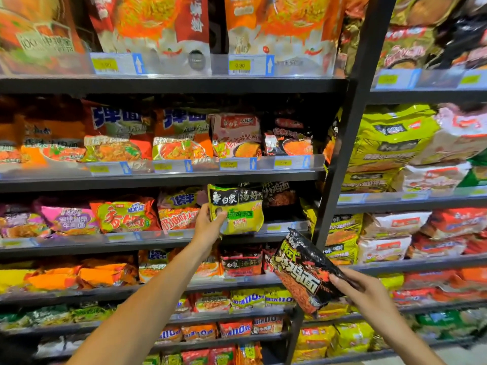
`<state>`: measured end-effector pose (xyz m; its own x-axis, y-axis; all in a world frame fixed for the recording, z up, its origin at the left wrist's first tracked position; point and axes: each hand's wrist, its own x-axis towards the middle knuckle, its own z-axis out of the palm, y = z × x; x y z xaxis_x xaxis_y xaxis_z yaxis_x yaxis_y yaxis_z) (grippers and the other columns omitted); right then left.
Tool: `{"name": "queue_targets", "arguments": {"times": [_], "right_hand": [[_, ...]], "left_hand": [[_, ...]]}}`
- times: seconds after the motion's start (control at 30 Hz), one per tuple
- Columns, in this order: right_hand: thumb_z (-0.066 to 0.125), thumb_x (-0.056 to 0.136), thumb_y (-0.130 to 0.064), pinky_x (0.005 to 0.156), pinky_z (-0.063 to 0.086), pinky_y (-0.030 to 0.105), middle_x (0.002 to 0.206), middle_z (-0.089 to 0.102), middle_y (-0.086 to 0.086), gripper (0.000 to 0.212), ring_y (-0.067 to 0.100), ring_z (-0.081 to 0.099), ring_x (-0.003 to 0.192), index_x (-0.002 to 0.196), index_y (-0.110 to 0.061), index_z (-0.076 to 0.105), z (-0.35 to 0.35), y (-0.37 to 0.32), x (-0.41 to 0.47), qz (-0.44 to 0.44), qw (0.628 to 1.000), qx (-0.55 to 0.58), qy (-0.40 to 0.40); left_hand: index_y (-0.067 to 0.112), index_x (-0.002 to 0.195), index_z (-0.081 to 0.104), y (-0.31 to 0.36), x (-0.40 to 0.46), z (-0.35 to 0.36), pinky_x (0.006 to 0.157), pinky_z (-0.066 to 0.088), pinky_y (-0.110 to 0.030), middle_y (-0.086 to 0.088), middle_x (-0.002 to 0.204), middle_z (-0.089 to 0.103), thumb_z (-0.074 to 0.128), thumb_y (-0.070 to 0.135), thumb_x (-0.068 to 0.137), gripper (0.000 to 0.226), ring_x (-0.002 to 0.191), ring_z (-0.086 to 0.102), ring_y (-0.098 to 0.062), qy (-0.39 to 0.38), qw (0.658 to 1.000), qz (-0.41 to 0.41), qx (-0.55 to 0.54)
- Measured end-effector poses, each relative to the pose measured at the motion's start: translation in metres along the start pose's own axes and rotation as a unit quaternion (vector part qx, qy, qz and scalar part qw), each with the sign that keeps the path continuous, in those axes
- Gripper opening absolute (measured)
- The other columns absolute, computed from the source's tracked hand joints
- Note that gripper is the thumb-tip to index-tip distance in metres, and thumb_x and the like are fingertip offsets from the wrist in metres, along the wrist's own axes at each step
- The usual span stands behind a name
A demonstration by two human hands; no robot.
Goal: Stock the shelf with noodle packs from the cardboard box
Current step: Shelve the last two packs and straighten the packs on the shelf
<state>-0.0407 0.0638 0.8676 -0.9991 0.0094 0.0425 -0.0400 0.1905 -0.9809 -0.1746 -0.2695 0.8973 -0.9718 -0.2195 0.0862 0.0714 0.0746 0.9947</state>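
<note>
Crowded dark metal store shelves [168, 180] fill the frame; centre, the left hand [208, 225] grips a yellow-green plastic noodle pack [237, 209] upright to slot it in, while lower right the right hand [361, 293] holds a black-and-orange noodle pack [303, 272] ready.

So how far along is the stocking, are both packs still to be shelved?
Shelves already look mostly full. In hand: the left hand holds a yellow noodle pack at the third shelf, apparently placing it. Left: the black noodle pack in the right hand. The cardboard box is out of view, so the remaining stock is unknown.
</note>
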Motion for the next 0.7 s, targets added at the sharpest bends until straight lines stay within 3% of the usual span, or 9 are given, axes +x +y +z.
{"name": "queue_targets", "arguments": {"times": [0.1,0.17,0.23,0.3,0.4,0.5,0.57,0.7], "right_hand": [[0.063,0.092,-0.003,0.055,0.047,0.01,0.088,0.078,-0.013,0.021,-0.005,0.067,0.068,0.102,-0.018,0.074,0.006,0.004,0.012,0.012,1.0,0.001,0.008],[0.064,0.092,-0.003,0.054,0.047,0.011,0.087,0.078,-0.014,0.019,-0.006,0.067,0.069,0.103,-0.015,0.073,0.012,0.007,0.022,0.02,1.0,0.0,0.015],[0.064,0.092,-0.004,0.05,0.044,0.01,0.083,0.078,-0.01,0.017,-0.005,0.065,0.063,0.103,-0.012,0.074,0.014,0.009,0.032,0.032,0.999,0.005,0.031],[0.068,0.09,-0.013,0.05,0.044,0.01,0.088,0.078,-0.004,0.019,-0.005,0.063,0.064,0.108,-0.009,0.074,0.016,0.01,0.037,0.046,0.998,0.011,0.028],[0.071,0.083,-0.025,0.056,0.051,0.017,0.101,0.077,-0.003,0.038,0.001,0.07,0.078,0.116,-0.006,0.071,0.015,0.013,0.041,0.056,0.998,0.005,0.035],[0.067,0.09,-0.02,0.062,0.055,0.021,0.101,0.078,-0.007,0.026,0.007,0.073,0.09,0.114,-0.013,0.072,0.017,0.002,0.044,0.045,0.998,-0.016,0.029],[0.067,0.091,-0.02,0.064,0.055,0.018,0.101,0.077,-0.008,0.024,0.006,0.072,0.094,0.113,-0.013,0.073,0.018,-0.005,0.047,0.025,0.999,-0.024,0.026],[0.061,0.095,-0.01,0.067,0.055,0.016,0.097,0.078,-0.011,0.018,0.003,0.072,0.092,0.104,-0.017,0.074,0.019,-0.026,0.055,-0.01,1.0,-0.018,0.019]], "left_hand": [[0.016,0.147,0.033,-0.004,0.029,0.005,0.104,0.04,-0.04,0.008,0.135,0.046,0.065,0.031,0.095,0.063,0.128,0.041,-0.016,-0.016,0.999,-0.026,0.014],[0.012,0.14,0.039,-0.015,0.05,0.006,0.105,0.044,-0.047,-0.001,0.141,0.049,0.068,0.051,0.085,0.074,0.131,0.046,-0.023,-0.015,0.998,-0.048,0.042],[0.002,0.118,0.046,-0.02,0.068,0.01,0.082,0.048,-0.038,-0.014,0.114,0.056,0.066,0.047,0.089,0.057,0.109,0.056,-0.03,-0.022,0.995,-0.077,0.064],[0.003,0.088,0.041,-0.013,0.073,0.016,0.057,0.033,-0.031,-0.007,0.078,0.042,0.061,0.03,0.097,0.034,0.073,0.047,-0.024,-0.018,0.992,-0.083,0.095],[0.013,0.065,0.033,-0.014,0.087,0.026,0.052,0.02,-0.034,-0.002,0.062,0.026,0.06,0.017,0.097,0.042,0.054,0.028,-0.017,-0.007,0.983,-0.095,0.155],[0.01,0.059,0.039,-0.015,0.093,0.032,0.054,0.024,-0.033,-0.005,0.059,0.033,0.053,0.007,0.095,0.039,0.055,0.035,-0.02,-0.011,0.974,-0.133,0.185],[0.004,0.061,0.046,-0.015,0.09,0.037,0.061,0.028,-0.033,-0.004,0.062,0.035,0.048,0.001,0.095,0.035,0.065,0.039,-0.022,-0.003,0.97,-0.112,0.218],[0.013,0.067,0.03,-0.02,0.077,0.048,0.067,0.024,-0.036,-0.005,0.076,0.032,0.041,-0.003,0.097,0.036,0.075,0.034,-0.023,0.018,0.967,-0.04,0.249]]}}
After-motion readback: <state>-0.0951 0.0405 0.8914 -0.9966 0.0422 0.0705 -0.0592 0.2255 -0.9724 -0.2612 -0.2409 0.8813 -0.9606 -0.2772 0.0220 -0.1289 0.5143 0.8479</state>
